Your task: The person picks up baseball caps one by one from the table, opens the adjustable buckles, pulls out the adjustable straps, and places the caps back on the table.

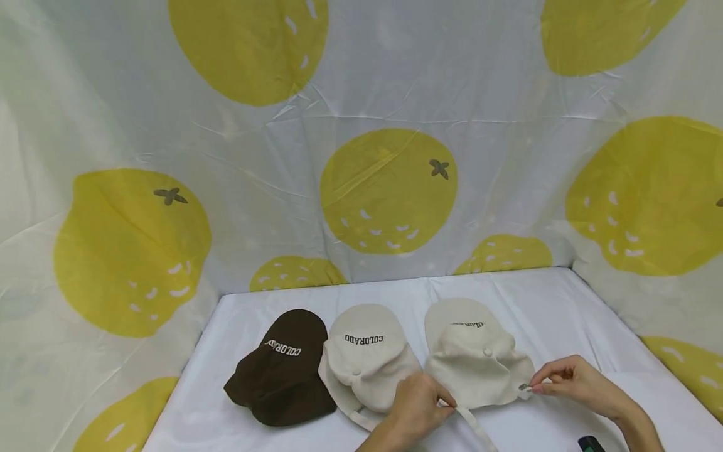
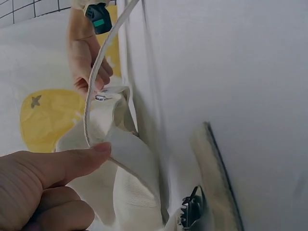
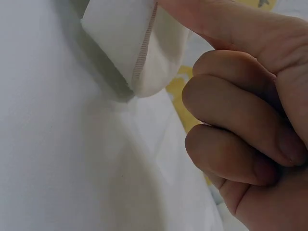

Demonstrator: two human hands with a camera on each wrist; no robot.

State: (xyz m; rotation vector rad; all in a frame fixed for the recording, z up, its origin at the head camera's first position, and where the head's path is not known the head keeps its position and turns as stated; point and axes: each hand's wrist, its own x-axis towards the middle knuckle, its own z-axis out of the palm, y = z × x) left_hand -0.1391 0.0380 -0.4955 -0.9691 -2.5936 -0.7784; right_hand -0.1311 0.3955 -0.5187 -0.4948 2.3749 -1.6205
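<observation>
A cream baseball cap [image 1: 471,361] lettered COLORADO lies on the right of the table, its back opening toward me. My left hand [image 1: 418,405] pinches its long fabric strap [image 1: 476,429] near the base; in the left wrist view the strap's free end curves up past the thumb. My right hand [image 1: 584,389] pinches the opposite edge of the cap, at a small metal buckle [image 2: 100,97]. Strap and buckle are apart. In the right wrist view, cream fabric [image 3: 168,62] with a stitched edge hangs from the thumb, while the other fingers curl into the palm.
Left of this cap lie a second cream cap [image 1: 367,351], partly behind my left hand, and a dark brown cap [image 1: 288,370]. A white cloth covers the table [image 1: 186,414]. A lemon-print curtain [image 1: 390,75] hangs behind. A black device [image 1: 590,444] is near my right forearm.
</observation>
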